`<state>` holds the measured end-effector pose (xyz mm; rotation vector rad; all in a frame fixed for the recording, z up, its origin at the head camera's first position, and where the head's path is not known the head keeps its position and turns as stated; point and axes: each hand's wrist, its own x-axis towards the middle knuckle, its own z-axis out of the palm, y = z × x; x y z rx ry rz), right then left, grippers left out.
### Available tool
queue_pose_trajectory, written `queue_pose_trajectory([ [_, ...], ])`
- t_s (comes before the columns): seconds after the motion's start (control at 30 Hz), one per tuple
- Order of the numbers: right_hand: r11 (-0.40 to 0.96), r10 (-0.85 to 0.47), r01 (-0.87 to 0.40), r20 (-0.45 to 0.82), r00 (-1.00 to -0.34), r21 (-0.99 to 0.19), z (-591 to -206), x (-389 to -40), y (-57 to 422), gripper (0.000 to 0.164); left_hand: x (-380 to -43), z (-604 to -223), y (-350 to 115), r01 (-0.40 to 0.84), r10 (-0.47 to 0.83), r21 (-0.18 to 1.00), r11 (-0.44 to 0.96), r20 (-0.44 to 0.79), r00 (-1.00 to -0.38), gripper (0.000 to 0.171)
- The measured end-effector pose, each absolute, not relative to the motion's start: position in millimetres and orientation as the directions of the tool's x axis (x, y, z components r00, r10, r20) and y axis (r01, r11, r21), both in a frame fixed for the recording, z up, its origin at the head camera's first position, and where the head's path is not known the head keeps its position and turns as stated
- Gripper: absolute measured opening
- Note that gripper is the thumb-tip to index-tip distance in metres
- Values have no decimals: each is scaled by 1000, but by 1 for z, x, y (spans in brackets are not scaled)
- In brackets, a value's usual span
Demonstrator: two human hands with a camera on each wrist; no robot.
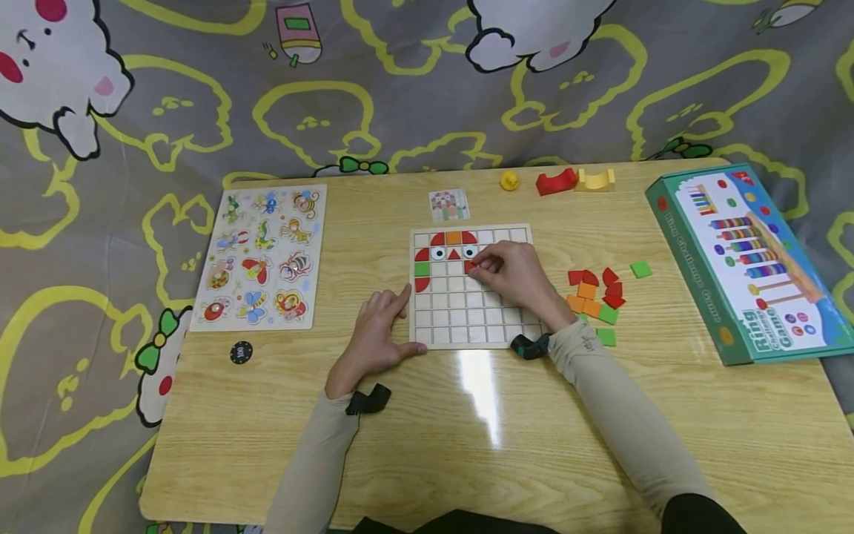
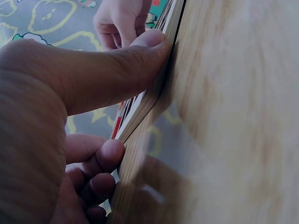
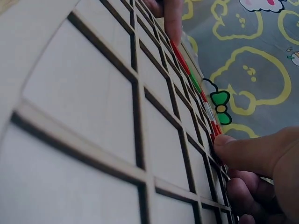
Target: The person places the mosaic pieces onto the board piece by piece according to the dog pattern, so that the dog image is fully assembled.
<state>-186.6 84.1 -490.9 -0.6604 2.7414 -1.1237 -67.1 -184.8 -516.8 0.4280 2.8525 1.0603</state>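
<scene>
A square wooden grid board (image 1: 440, 319) lies in front of me, with red, orange and green tiles and two round eye tiles (image 1: 437, 254) in its upper cells. My right hand (image 1: 514, 271) is over the board's right half, thumb and fingertips pinching a red tile (image 1: 470, 265) just below the right eye tile. In the right wrist view the thumb (image 3: 252, 151) comes down at the red pieces along the grid. My left hand (image 1: 376, 330) rests at the board's lower left, thumb at the bottom corner and index fingertip against the left edge.
Loose red, orange and green tiles (image 1: 590, 306) lie right of the board. A picture card (image 1: 450, 205), yellow piece (image 1: 509, 180) and red and yellow curved blocks (image 1: 557, 182) stand behind. An insect puzzle (image 1: 260, 256) and black chip (image 1: 242, 352) are left; a game box (image 1: 747, 259) is right.
</scene>
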Motion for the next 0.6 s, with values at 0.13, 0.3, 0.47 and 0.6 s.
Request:
queue_pose_trajectory([
  [0.13, 636, -435, -357, 64, -898, -684, -491, -187, 83, 15, -68, -516, -185, 240, 283, 645, 726, 38, -958, 110],
  [0.3, 626, -447, -359, 58, -892, -692, -489, -188, 86, 17, -68, -516, -184, 231, 279, 649, 725, 31, -960, 110],
  [0.47, 623, -416, -332, 59, -907, -709, -482, -188, 103, 21, -66, -517, -184, 230, 280, 648, 726, 27, -960, 110],
  [0.6, 653, -369, -289, 39, -929, -700, -474, -189, 134, 23, -66, -518, -184, 237, 280, 650, 722, 39, -959, 110],
])
